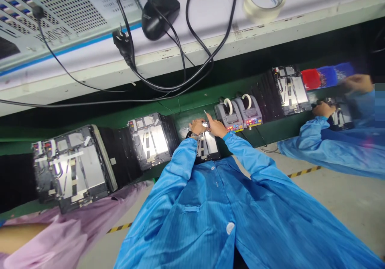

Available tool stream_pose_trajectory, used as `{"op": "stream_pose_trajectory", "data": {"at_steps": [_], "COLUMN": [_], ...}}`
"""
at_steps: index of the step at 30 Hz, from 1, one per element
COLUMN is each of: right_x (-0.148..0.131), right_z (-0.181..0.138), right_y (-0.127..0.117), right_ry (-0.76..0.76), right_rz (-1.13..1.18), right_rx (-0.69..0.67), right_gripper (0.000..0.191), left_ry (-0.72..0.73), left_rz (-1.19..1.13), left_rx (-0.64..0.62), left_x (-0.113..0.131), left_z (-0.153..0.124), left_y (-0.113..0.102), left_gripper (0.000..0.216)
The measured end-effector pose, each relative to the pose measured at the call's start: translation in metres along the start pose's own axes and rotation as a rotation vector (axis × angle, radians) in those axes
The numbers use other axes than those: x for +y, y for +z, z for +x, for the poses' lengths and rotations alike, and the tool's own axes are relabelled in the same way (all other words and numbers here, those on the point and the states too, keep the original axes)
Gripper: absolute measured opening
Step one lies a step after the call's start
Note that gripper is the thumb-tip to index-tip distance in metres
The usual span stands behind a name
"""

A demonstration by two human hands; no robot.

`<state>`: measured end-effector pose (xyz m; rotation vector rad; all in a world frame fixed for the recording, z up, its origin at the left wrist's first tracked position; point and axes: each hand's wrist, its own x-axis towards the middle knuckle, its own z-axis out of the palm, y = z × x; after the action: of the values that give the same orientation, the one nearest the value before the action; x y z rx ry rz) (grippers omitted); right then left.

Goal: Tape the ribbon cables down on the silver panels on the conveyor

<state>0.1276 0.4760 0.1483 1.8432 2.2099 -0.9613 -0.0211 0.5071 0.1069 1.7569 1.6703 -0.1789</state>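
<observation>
Unit: an open tablet chassis (208, 146) lies on the green belt (186, 118) straight ahead of the person, its far edge under both hands.
Left hand (197, 126): on the unit's far left corner, fingers curled; I cannot tell whether they clamp anything.
Right hand (217, 127): fingertips meet the left's; a thin pale strip (205, 114), perhaps tape, stands just above them. Its grip is unreadable too.
Just right: two tape dispensers (239, 114), side by side.
Left: a second chassis (150, 140).
Far right: a co-worker's hand (323, 109).

A green workbench (180, 120) runs beneath a white shelf (300, 4), above grey floor (331, 196) marked with striped tape (303, 172).
</observation>
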Motion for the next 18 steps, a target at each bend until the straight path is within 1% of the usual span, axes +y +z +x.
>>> {"op": "stream_pose_trajectory", "data": {"at_steps": [4, 7, 10, 14, 16, 18], "right_x": [0.003, 0.007, 0.014, 0.02, 0.021, 0.021], "right_z": [0.002, 0.001, -0.005, -0.013, -0.013, -0.01], "right_y": [0.01, 0.016, 0.027, 0.052, 0.066, 0.076], "right_ry": [0.009, 0.08, 0.13, 0.097, 0.126, 0.177], "right_rz": [0.028, 0.097, 0.228, 0.447, 0.517, 0.557], "right_rx": [0.031, 0.082, 0.166, 0.332, 0.405, 0.44], "right_gripper": [0.109, 0.108, 0.105, 0.095, 0.091, 0.086], "left_ry": [-0.007, -0.011, -0.012, 0.001, 0.004, 0.003], "left_rz": [-0.009, -0.005, -0.003, -0.004, -0.007, -0.006], "left_rx": [-0.002, -0.01, -0.007, -0.008, -0.012, -0.01], "left_x": [0.0, 0.0, 0.0, 0.001, 0.002, 0.003], "left_z": [0.0, 0.001, 0.001, -0.002, -0.004, -0.005], "left_y": [0.0, -0.001, -0.003, -0.005, -0.006, -0.007], "left_gripper": [0.05, 0.054, 0.056, 0.053, 0.051, 0.049]}}
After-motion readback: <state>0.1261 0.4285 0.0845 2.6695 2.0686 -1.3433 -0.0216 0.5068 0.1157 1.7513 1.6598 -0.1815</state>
